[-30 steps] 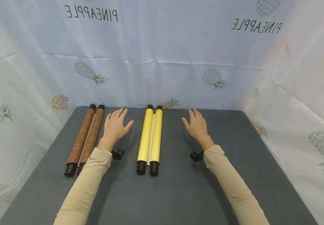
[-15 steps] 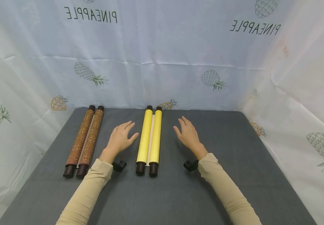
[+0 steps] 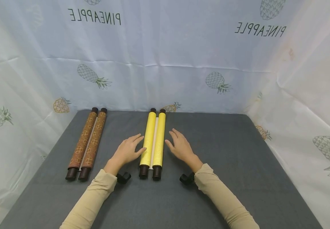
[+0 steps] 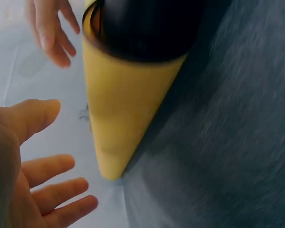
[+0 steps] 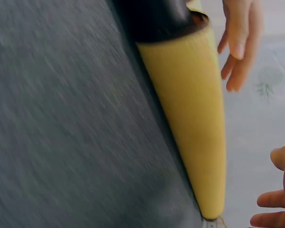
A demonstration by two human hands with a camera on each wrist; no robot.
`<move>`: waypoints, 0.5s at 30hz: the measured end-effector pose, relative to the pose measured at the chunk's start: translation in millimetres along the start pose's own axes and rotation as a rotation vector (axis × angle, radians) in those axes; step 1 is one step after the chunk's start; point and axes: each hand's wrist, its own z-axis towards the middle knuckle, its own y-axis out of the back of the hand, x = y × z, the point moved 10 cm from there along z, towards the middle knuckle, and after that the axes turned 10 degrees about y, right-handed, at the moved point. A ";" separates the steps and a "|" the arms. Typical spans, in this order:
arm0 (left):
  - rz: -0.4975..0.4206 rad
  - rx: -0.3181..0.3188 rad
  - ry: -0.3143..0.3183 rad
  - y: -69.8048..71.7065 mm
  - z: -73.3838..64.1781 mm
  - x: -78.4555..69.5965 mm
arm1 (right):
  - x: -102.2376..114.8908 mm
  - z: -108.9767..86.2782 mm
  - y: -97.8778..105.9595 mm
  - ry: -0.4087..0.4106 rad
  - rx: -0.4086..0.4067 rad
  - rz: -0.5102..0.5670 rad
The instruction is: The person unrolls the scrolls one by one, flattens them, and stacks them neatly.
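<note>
A yellow scroll (image 3: 159, 140), rolled from both ends onto two dark-knobbed rods, lies lengthwise at the middle of the table. My left hand (image 3: 127, 150) hovers at its left side, fingers extended, with the thumb and fingertips overlapping the roll's edge in the head view. On the other side, my right hand (image 3: 181, 147) is held a little apart from the scroll, its fingers also extended. Neither hand grips anything. In the left wrist view the yellow roll (image 4: 123, 95) stands beside my spread fingers; the right wrist view shows the other roll (image 5: 190, 118) close by.
A brown scroll (image 3: 95, 140) with a gold flower pattern lies at the left of the dark grey table (image 3: 225, 143). White curtains (image 3: 165, 41) printed with pineapples stand behind and along both sides. A black wrist mount (image 3: 187, 178) sticks out inward below each hand.
Both hands have moved inward and nearer to me, closing in on the yellow scroll from either side. Both scrolls lie where they were.
</note>
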 end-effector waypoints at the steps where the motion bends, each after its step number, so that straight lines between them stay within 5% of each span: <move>1: -0.003 0.013 -0.001 -2.6 -0.8 -1.0 | 2.6 -0.7 -3.3 0.003 0.010 -0.003; 15: -0.051 0.103 -0.005 -26.7 -7.9 -11.8 | 38.8 -10.4 -36.1 0.099 0.072 -0.004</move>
